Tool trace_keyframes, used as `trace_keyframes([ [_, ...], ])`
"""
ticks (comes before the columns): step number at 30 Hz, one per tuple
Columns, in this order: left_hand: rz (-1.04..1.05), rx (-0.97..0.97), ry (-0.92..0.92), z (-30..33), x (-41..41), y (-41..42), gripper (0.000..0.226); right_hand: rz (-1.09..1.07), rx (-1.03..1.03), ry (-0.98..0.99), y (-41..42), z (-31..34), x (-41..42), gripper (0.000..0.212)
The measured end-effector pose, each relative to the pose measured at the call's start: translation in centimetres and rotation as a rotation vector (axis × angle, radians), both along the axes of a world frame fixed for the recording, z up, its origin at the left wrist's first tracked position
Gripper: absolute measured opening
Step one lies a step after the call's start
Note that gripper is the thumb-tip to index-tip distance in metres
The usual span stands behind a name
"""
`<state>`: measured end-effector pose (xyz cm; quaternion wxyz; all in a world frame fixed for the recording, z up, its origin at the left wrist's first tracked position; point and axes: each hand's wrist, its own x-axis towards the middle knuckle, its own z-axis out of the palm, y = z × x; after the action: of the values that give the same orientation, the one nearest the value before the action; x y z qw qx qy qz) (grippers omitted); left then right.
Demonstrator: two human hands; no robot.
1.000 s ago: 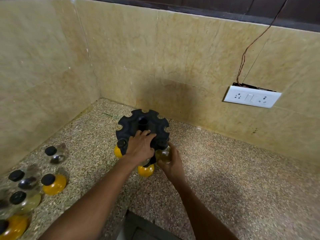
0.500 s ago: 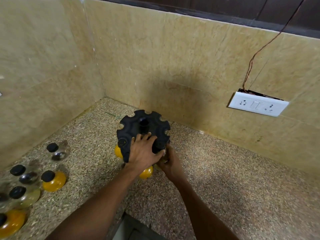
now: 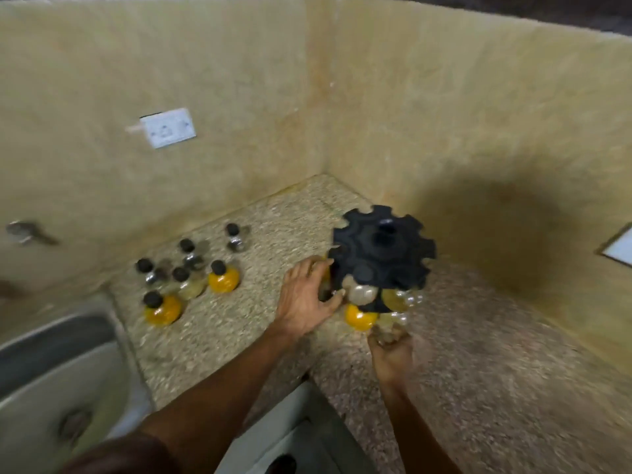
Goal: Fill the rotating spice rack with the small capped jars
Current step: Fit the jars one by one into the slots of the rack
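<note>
- Head view: your left hand (image 3: 307,297) sits at centre frame, fingers loosely spread, fingertips touching the left edge of the rack (image 3: 381,249).
- The rack, black with a notched top, stands right of centre on the speckled counter (image 3: 496,354), near the wall corner.
- Jars hang at the rack's lower front: a pale one (image 3: 362,293), an amber one (image 3: 396,299) and an orange one (image 3: 359,318) below them.
- Your right hand (image 3: 390,350) is just below the rack, fingers curled; blur hides whether they pinch anything.
- Loose jars (image 3: 191,268) with black caps stand in a cluster at left centre, well apart from the rack; two hold orange contents.
- A sink (image 3: 51,364) fills the lower left; a socket plate (image 3: 169,128) sits on the upper-left wall.
</note>
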<state>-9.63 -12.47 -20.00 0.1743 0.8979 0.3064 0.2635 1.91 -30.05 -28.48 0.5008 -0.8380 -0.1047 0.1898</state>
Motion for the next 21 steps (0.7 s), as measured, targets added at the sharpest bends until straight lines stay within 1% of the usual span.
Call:
trace_keyframes([
  [2, 0.142, -0.052, 0.057, -1.6, -4.8, 0.7, 0.064, 0.2, -0.092, 0.025, 0.4, -1.3, -2.5, 0.02],
  [4, 0.31, -0.11, 0.119, -3.5, -10.9, 1.3, 0.067, 0.349, -0.175, -0.058, 2.0, -2.1, -5.7, 0.023],
  [5, 0.384, -0.136, 0.153, -4.4, -13.7, 1.6, 0.07, 0.411, -0.209, -0.063, 3.1, -2.5, -7.0, 0.018],
  [8, 0.566, -0.196, 0.228, -6.2, -20.6, 2.2, 0.072, 0.598, -0.248, 0.009, 6.6, -2.6, -11.6, 0.01],
  [10, 0.649, -0.267, 0.263, -6.9, -24.2, 2.7, 0.075, 0.686, -0.253, 0.05, 9.1, -2.5, -14.3, 0.011],
  [13, 0.759, -0.416, 0.37, -8.2, -28.5, 4.3, 0.098, 0.786, -0.237, 0.073, 13.3, -1.8, -18.3, 0.013],
  [15, 0.781, -0.51, 0.429, -9.1, -30.4, 6.2, 0.117, 0.845, -0.208, 0.083, 16.4, -2.0, -20.6, 0.015],
  [17, 0.75, -0.543, 0.526, -9.5, -31.1, 8.3, 0.127, 0.893, -0.204, 0.067, 19.3, -1.5, -22.4, 0.02],
  [18, 0.731, -0.551, 0.569, -9.8, -31.4, 9.6, 0.127, 0.915, -0.207, 0.059, 21.0, -1.8, -23.3, 0.023],
  [19, 0.713, -0.55, 0.61, -9.9, -31.6, 10.7, 0.124, 0.941, -0.221, 0.053, 22.5, -1.6, -24.2, 0.031],
  [21, 0.665, -0.559, 0.716, -10.3, -31.6, 12.6, 0.107, 0.975, -0.232, 0.056, 25.3, -1.2, -25.6, 0.056],
])
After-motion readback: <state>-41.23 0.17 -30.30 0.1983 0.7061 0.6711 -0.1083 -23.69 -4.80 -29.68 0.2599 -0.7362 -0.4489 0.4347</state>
